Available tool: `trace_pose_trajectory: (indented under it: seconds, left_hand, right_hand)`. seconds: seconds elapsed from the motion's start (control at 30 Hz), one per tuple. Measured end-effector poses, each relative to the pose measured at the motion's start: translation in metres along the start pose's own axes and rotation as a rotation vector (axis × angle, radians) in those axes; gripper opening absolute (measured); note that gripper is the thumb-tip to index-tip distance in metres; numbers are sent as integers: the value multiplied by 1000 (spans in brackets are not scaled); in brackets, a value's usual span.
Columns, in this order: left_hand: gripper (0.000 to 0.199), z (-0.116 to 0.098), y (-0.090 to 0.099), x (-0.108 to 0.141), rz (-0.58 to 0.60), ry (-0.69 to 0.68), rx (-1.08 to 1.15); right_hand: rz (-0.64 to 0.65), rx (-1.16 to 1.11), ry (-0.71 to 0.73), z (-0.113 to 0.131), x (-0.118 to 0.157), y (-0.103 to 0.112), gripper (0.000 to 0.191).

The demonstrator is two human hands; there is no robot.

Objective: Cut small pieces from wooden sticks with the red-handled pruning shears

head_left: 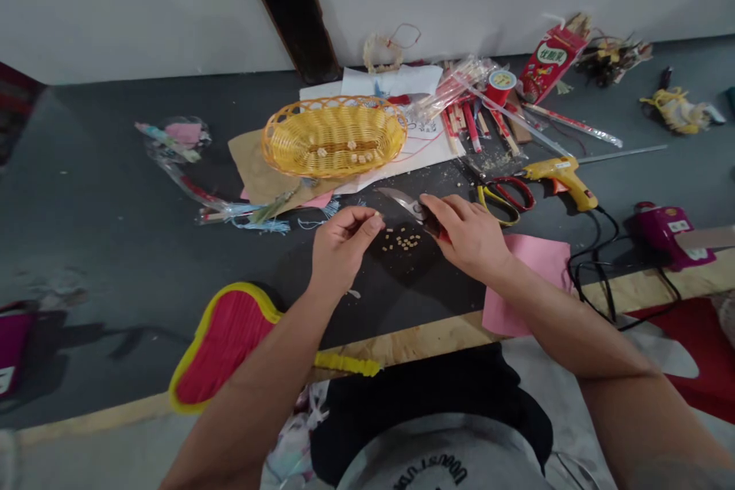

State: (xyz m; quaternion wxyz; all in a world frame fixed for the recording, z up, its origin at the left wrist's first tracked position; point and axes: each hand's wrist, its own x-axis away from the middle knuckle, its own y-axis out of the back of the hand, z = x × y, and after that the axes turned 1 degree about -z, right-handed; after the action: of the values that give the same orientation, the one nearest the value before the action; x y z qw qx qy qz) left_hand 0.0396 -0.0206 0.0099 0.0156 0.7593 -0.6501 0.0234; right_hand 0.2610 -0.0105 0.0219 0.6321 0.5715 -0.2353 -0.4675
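Near edge: a plywood strip (419,338) borders the grey worktop (132,245). Left of centre, a red fan-shaped piece with a yellow border (223,348) lies across this edge, under the left forearm. A pink paper sheet (520,287) lies under the right wrist.

Left hand (341,249): narrow pinch, thumb and fingertips closed on one small pale piece (377,214). Right hand (466,233): closed around the dark red handle of a short curved knife (402,201), blade directed left, tip near the pinched piece. Between and just nearer than the hands, a small heap of pale pieces (403,240) sits on a dark patch of the worktop, not touched by either hand.

Right of the hands: scissors with yellow and red handles (499,199), then a yellow hot glue gun (563,180) with a black cord (597,268). Further right, a magenta appliance (663,233).

Far centre: an oval woven yellow basket (292,139) holding a few pale pieces rests on brown paper (256,168) and white paper (402,153). Left of it, a plastic bag (172,145) and blue tassels (261,223). Beyond and right: red-wrapped chopsticks (462,122), a thread spool (501,86), a red packet (545,63). A white wall (143,0) closes the view.
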Motion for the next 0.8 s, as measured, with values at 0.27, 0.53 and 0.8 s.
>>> trace_pose_trajectory:
  seconds: [0.27, 0.53, 0.8]
  left_hand:
    - [31, 1, 2, -7, -22, -39, 46]
    - [32, 3, 1, -9, -44, -1, 72]
    - [33, 5, -1, -8, -42, -14, 51]
  right_hand:
    - [28, 47, -106, -10, -5, -8, 59]
    - [-35, 35, -56, -13, -13, 5, 39]
    - [186, -109, -102, -19, -97, 10, 61]
